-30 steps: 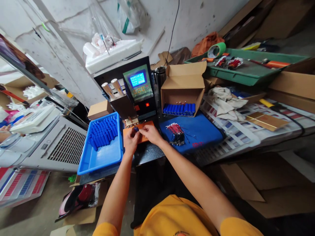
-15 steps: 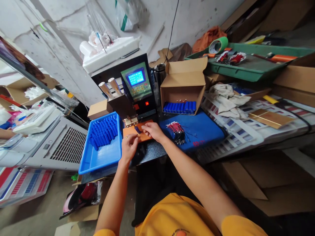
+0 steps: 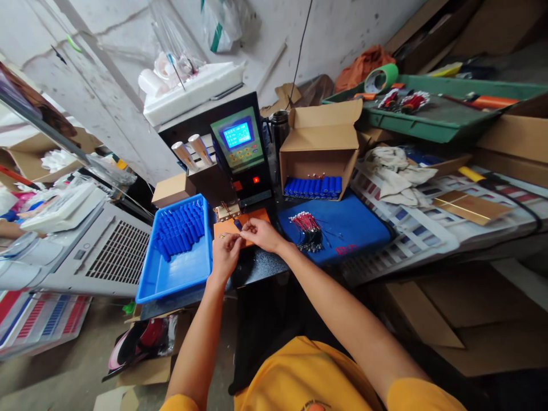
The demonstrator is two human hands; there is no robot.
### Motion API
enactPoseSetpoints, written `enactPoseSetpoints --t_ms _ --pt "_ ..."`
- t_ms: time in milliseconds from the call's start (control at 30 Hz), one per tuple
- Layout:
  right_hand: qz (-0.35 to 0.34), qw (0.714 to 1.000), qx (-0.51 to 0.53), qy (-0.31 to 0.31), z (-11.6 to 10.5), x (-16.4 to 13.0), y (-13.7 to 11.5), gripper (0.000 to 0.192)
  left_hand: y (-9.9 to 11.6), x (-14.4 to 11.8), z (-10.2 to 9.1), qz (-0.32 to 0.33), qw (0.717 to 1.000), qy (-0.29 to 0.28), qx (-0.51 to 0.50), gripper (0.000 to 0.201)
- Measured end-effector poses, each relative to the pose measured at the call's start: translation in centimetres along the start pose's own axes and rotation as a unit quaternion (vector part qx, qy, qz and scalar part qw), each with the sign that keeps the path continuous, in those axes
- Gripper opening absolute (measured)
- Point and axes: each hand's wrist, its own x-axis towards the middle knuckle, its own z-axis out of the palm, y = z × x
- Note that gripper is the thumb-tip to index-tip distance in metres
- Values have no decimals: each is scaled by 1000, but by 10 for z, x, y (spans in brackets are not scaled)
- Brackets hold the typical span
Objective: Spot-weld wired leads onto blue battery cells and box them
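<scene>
head view, hands: the left hand (image 3: pixel 225 254) has moved back up to the orange board (image 3: pixel 225 229) since half a second ago, when it sat lower and apart; now its fingertips meet those of the right hand (image 3: pixel 260 234).
head view, grip: both hands have fingers pinched together over something small at the board's near edge; whether that is the blue cell (image 3: pixel 238 225) or a lead I cannot tell.
head view, blue cell: it lies on the orange board just under the welding head (image 3: pixel 226 210), beside the right fingertips, much where it lay a second ago.
head view, meaning: judging by this, the hands are back at fine positioning under the welder.
head view, surroundings: blue tray (image 3: pixel 171 279) of cells to the left, wire bundle (image 3: pixel 307 230) on the blue mat (image 3: pixel 355 228) to the right, cardboard box (image 3: pixel 317 154) of cells behind.
</scene>
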Motion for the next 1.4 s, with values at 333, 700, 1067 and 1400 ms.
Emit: enactPoseSetpoints --t_ms 333,700,1067,1400 --pt "-13 1000 -5 24 5 -1 9 12 7 -4 -1 20 1000 16 -5 14" --pt "89 966 226 89 -6 0 -7 31 -11 4 14 74 996 -6 -48 36" --pt "104 962 226 113 -6 1 -10 36 1 7 12 -83 979 24 -185 33" --pt "99 965 216 113 -4 3 -7 35 7 16 8 -111 977 16 -180 27"
